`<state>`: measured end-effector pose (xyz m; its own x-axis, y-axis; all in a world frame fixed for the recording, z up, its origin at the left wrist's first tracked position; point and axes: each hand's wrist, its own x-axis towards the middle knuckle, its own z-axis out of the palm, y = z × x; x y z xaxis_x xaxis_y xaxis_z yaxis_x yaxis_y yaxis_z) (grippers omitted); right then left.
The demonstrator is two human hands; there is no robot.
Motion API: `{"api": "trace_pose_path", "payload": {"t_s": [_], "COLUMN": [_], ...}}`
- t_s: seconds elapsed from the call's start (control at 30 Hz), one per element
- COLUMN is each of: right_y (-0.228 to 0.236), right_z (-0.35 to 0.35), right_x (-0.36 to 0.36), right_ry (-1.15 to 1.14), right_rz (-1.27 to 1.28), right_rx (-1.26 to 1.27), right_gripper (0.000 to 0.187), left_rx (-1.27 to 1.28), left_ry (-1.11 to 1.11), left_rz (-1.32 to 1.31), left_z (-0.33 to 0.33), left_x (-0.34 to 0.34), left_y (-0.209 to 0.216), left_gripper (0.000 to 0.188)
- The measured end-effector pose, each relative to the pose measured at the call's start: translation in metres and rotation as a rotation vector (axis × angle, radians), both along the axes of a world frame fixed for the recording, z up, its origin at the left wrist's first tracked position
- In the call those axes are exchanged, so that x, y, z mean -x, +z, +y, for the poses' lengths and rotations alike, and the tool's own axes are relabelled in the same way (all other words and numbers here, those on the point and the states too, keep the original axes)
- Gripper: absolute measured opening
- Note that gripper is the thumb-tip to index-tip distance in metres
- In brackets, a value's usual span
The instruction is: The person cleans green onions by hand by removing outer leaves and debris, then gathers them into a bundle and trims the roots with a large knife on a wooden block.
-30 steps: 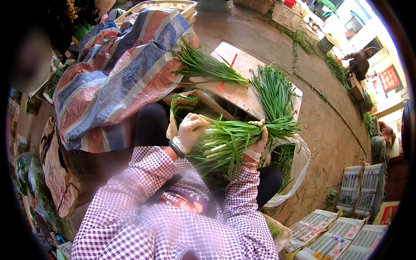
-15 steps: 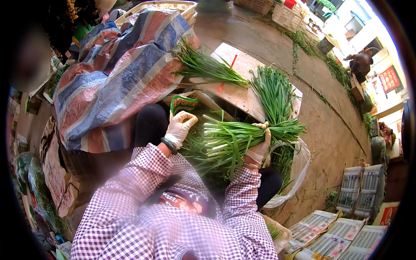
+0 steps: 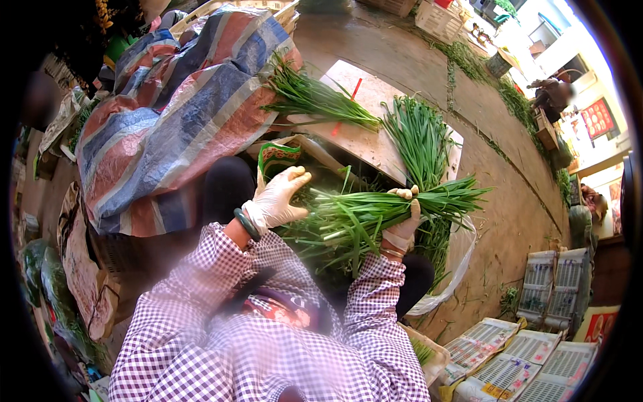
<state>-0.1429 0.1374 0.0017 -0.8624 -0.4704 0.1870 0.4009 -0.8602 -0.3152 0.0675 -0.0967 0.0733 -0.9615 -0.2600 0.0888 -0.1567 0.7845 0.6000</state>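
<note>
A bunch of green chives (image 3: 365, 213) lies across my lap, its pale stem ends pointing left. Round its middle wraps my gloved right hand (image 3: 404, 216), fingers closed over the leaves. My gloved left hand (image 3: 280, 199) hovers just left of the pale ends, fingers and thumb apart, with nothing seen between them. Beyond them, a pale board (image 3: 348, 144) with a red strip bears a second bunch of chives (image 3: 325, 102) at its left. A third bunch (image 3: 420, 142) lies toward its right side. Loose greens below my hands are partly hidden.
A striped plastic sheet (image 3: 191, 127) covers something at the left, beside a pale crate (image 3: 288, 15). Right of my knee hangs a clear plastic bag (image 3: 462, 258) with greens. Flattened printed cartons (image 3: 512, 362) lie at the lower right. Another person (image 3: 553, 97) is far right.
My left hand has opened from a pinch, fingers now spreading toward the stem ends. The held bunch has shifted slightly to the right, still in my right hand.
</note>
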Motion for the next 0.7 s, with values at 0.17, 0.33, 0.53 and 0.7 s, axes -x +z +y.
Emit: {"api": "trace_pose_path", "payload": {"t_s": [0.17,0.33,0.53,0.7], "right_y": [0.006,0.009,0.01,0.025], "right_z": [-0.008,-0.016,-0.028,-0.042], "right_x": [-0.01,-0.017,-0.028,-0.039], "right_ry": [0.129,0.246,0.294,0.381], "right_rz": [0.113,0.159,0.074,-0.17], "right_rx": [-0.003,0.016,0.001,-0.099], "right_gripper": [0.033,0.035,0.039,0.039], "left_rx": [0.019,-0.056,-0.506,-1.176], "left_ry": [-0.241,-0.337,-0.423,-0.356], "left_rz": [-0.389,-0.403,-0.046,-0.051], "left_z": [0.012,0.032,0.05,0.062], "left_x": [0.012,0.026,0.034,0.025], "left_y": [-0.008,-0.02,-0.047,-0.081], "left_gripper": [0.108,0.122,0.129,0.117]}}
